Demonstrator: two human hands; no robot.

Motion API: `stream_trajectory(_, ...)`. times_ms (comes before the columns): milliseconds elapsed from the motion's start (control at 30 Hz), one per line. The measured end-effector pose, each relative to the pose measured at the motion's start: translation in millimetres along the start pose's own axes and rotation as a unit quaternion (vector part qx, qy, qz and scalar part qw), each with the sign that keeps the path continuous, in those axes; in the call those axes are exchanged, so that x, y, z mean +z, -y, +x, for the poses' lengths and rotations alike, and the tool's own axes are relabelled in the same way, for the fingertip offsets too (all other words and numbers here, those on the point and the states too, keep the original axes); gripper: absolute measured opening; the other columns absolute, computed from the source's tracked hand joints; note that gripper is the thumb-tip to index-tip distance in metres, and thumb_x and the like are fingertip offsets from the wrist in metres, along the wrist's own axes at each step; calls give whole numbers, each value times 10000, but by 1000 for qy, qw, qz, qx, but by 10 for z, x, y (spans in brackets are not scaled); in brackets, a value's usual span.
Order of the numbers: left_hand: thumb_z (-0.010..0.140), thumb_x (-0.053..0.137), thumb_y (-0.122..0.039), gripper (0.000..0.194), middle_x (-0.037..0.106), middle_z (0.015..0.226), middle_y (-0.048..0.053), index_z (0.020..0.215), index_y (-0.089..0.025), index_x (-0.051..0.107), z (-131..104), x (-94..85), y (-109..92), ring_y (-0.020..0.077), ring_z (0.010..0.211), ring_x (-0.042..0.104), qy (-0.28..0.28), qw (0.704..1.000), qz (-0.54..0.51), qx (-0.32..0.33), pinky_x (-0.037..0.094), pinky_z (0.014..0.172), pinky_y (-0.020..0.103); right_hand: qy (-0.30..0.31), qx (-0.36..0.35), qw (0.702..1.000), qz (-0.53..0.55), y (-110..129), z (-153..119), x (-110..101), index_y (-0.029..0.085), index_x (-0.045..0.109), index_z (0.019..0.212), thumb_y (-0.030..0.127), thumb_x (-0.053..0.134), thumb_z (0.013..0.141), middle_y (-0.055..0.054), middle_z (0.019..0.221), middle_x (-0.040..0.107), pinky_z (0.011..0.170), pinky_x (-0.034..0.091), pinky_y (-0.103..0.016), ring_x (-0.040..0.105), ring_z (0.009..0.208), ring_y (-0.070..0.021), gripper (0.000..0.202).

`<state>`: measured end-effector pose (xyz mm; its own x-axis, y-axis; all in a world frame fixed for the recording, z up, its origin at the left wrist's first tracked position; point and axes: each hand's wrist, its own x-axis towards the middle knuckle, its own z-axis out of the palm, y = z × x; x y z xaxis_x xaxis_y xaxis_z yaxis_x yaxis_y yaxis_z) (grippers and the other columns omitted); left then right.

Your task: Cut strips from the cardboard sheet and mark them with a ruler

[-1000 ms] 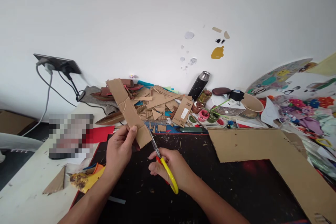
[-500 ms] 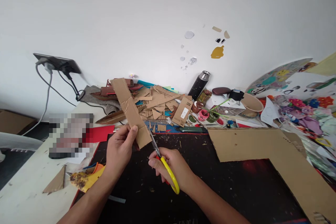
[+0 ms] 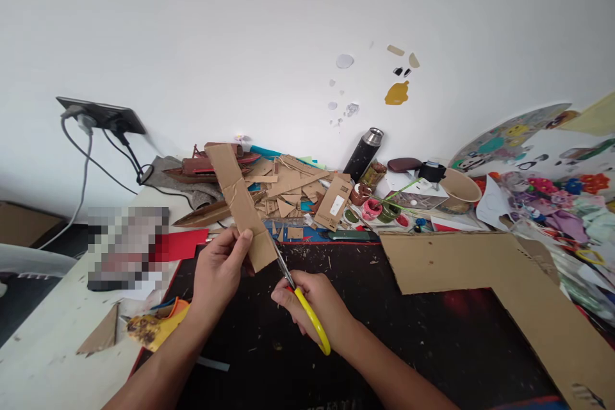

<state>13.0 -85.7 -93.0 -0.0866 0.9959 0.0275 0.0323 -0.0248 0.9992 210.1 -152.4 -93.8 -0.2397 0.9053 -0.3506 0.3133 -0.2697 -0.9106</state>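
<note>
1. A creased brown cardboard strip (image 3: 240, 201) is gripped near its lower end by the bare left hand (image 3: 220, 269).
2. Metal scissors with yellow and red handles (image 3: 313, 318) are held in the bare right hand (image 3: 327, 309), blades placed at the strip's right edge.
3. An angled brown cardboard sheet (image 3: 451, 262) is laid on the black, red-edged work surface (image 3: 259, 359).
4. Flat brown cardboard offcuts (image 3: 298, 180) are heaped near the white wall (image 3: 230, 45).

Free passage over dark flat mat (image 3: 252, 333) between hands (image 3: 218, 275); L-shaped brown cardboard sheet (image 3: 504, 269) obstructs right, heaped brown cardboard scraps (image 3: 295, 186) rear
</note>
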Motion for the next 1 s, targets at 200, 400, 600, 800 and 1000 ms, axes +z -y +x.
stream_trajectory(200, 960, 690, -518, 379, 578, 576, -39, 714, -239, 615, -4, 19, 18, 154, 472, 566, -3, 1000, -7, -8, 481, 452, 261, -25, 15, 999, -26, 13, -6, 71, 206, 684, 907, 518, 697, 1013, 76, 499, 507, 496, 337, -233, 473, 425, -107, 330)
stream_trajectory(400, 959, 689, -516, 398, 566, 558, -37, 687, -241, 592, -28, 45, 6, 153, 453, 555, -7, 1000, -4, -7, 472, 435, 262, -48, -4, 997, -65, 26, -4, 95, 225, 660, 826, 511, 681, 1010, 36, 548, 538, 527, 353, -253, 528, 495, -146, 340)
stream_trajectory(600, 964, 689, -512, 375, 583, 581, -36, 720, -235, 620, -33, 62, 26, 151, 462, 568, -8, 1000, -8, -9, 478, 434, 261, -62, -36, 990, -124, 96, 5, 72, 220, 648, 763, 431, 665, 1004, -9, 673, 630, 612, 380, -259, 563, 611, -161, 321)
stream_trajectory(800, 959, 704, -523, 386, 572, 587, -43, 719, -232, 620, -19, 78, 62, 143, 451, 567, -13, 1000, -14, -15, 475, 423, 256, -64, -28, 988, -136, 88, 2, 79, 218, 612, 756, 406, 625, 1014, -13, 666, 626, 595, 345, -262, 541, 592, -157, 319)
stream_trajectory(1000, 951, 706, -520, 377, 583, 599, -38, 720, -231, 633, -24, 91, 49, 145, 449, 559, -12, 1000, -16, -14, 482, 414, 259, -78, -35, 986, -140, 24, 19, 117, 223, 561, 702, 376, 631, 1006, 6, 604, 559, 560, 321, -265, 487, 536, -139, 348)
